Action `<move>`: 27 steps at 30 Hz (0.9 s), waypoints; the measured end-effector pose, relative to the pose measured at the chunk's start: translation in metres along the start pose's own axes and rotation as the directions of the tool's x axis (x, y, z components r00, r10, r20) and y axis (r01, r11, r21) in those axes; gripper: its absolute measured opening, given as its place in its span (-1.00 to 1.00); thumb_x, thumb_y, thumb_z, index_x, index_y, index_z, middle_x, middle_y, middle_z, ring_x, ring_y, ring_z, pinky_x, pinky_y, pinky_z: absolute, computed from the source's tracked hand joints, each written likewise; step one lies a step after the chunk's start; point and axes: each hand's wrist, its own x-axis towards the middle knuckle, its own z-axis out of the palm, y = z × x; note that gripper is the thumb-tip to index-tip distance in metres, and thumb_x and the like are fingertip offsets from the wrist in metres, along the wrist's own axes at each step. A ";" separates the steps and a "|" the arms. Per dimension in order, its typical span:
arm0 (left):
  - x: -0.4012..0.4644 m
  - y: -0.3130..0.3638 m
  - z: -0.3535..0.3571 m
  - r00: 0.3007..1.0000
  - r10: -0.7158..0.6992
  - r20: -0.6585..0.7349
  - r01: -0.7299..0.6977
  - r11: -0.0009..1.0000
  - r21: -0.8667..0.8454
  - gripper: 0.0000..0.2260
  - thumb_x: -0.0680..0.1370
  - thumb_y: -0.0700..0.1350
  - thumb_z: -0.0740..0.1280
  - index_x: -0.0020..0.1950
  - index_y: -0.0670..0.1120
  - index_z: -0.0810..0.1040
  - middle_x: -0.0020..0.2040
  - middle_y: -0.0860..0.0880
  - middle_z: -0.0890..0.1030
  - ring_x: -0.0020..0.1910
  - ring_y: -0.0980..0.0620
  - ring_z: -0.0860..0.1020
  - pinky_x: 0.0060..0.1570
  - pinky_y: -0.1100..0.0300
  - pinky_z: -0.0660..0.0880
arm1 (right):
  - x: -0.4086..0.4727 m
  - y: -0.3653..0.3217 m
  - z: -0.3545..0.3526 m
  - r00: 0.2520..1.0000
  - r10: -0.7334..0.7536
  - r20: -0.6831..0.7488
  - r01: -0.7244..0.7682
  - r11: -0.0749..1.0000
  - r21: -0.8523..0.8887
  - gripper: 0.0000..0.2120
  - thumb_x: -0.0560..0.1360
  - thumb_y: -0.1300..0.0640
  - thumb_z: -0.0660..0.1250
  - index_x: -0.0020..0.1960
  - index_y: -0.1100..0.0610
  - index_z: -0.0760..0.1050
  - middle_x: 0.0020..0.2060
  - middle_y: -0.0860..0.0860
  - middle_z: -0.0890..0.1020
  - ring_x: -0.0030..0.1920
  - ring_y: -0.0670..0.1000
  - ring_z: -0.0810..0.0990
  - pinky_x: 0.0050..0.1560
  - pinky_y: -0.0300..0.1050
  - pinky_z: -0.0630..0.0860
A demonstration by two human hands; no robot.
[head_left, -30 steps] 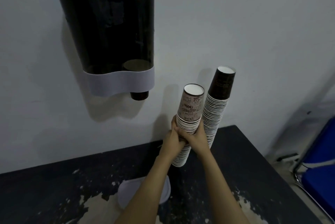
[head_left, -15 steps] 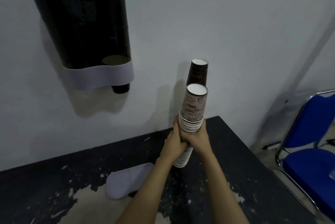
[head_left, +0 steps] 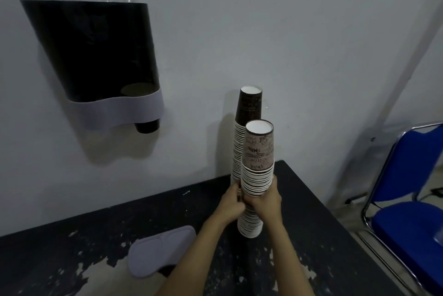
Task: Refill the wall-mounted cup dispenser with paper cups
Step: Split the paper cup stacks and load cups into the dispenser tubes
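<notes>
Both the left hand point(head_left: 231, 202) and right hand point(head_left: 266, 202) clasp the near cup stack point(head_left: 257, 171), which hides the base of the taller stack point(head_left: 241, 137) behind it; the dispenser point(head_left: 96, 60) hangs up-left.

Upright nested cup stack point(head_left: 257, 175), dispenser point(head_left: 96, 60) wall-mounted

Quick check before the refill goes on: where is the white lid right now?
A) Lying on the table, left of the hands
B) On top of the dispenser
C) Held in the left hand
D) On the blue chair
A: the lid lies flat on the table, left of both hands, which grip the cup stack; the dispenser is open at the top.
</notes>
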 end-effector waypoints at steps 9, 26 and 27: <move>0.054 0.035 -0.011 0.947 -0.109 -0.301 0.134 0.989 0.064 -0.16 0.47 -0.14 0.37 0.51 -0.23 -0.16 0.51 -0.26 0.06 0.49 -0.23 0.10 0.45 -0.04 0.16 | 0.041 0.003 -0.042 0.995 0.038 -0.092 -0.036 0.999 0.026 -0.26 0.29 0.30 0.48 0.37 0.17 0.20 0.26 0.21 0.47 0.24 0.23 0.46 0.05 -0.07 0.40; 0.119 0.029 -0.029 0.890 0.230 -0.394 -0.226 0.972 0.057 -0.15 0.33 -0.09 0.51 0.48 -0.08 0.08 0.39 -0.09 0.39 0.34 -0.09 0.42 0.20 0.11 0.40 | 0.137 0.006 -0.025 0.999 0.049 -0.007 -0.049 0.999 0.018 -0.29 0.28 0.26 0.49 0.32 0.13 0.22 0.17 0.14 0.51 0.11 0.14 0.50 0.01 -0.02 0.46; 0.115 0.027 -0.033 0.878 0.229 -0.422 -0.216 0.973 0.078 -0.16 0.33 -0.09 0.50 0.48 -0.09 0.09 0.39 -0.10 0.40 0.33 -0.10 0.43 0.20 0.10 0.40 | 0.138 0.004 -0.021 0.999 0.048 0.007 -0.048 0.999 0.021 -0.29 0.28 0.26 0.48 0.32 0.12 0.22 0.14 0.12 0.50 0.08 0.10 0.49 0.01 -0.04 0.45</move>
